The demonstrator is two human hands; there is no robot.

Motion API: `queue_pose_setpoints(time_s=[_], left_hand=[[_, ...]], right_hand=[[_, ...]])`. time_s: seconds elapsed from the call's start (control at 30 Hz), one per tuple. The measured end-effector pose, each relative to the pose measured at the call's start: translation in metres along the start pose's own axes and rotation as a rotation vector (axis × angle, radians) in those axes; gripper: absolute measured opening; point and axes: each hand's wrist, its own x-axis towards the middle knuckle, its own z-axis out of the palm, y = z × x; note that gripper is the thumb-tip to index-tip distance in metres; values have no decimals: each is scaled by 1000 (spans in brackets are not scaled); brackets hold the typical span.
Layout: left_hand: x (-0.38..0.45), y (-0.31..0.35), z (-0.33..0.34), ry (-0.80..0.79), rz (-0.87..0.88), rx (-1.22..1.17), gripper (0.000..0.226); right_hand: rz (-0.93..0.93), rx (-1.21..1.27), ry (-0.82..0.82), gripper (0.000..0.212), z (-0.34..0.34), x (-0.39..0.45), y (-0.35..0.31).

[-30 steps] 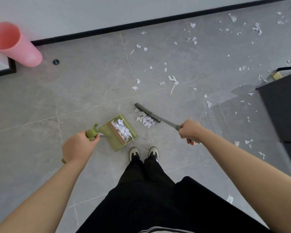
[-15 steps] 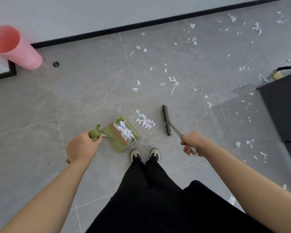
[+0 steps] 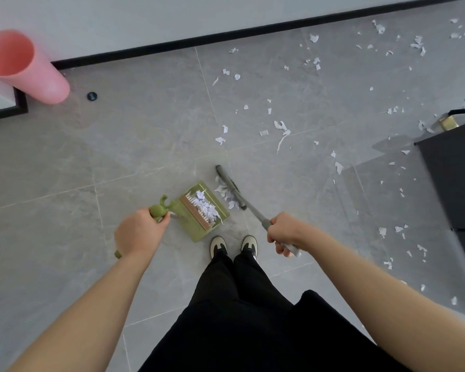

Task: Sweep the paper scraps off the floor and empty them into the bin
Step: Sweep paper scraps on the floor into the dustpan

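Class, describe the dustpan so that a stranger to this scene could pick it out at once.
Find the person's two shoes on the grey floor. Just ahead of them, to the left, lies the dustpan, its handle in the left hand. It is the only green thing, and holds a heap of scraps.

Open floor [image 3: 145, 146] ahead-left; pink bin [image 3: 24, 68] far left by wall; dark cabinet [image 3: 457, 178] blocks right

The left hand [image 3: 138, 232] grips the green plastic dustpan [image 3: 202, 210], which holds white paper scraps [image 3: 206, 206]; the right hand [image 3: 286, 232] holds the grey broom [image 3: 230, 186] just beside the pan, on grey floor tiles [image 3: 145, 143].
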Motion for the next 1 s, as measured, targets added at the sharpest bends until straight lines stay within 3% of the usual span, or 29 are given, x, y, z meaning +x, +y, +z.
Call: queue_pose_setpoints(time_s=[0.23,0.63,1.0], left_hand=[[-4,0,1,3,3,-42,38],[-10,-25,12,-8,-66,-95,38],[-11,-24,16,-2,-67,-129,38]], right_hand=[[-5,-90,-86,39,12,-15,-14],[-36,-169,60,33,-9,-21,-8],[-2,-111,-26,36,10,-22,-16]])
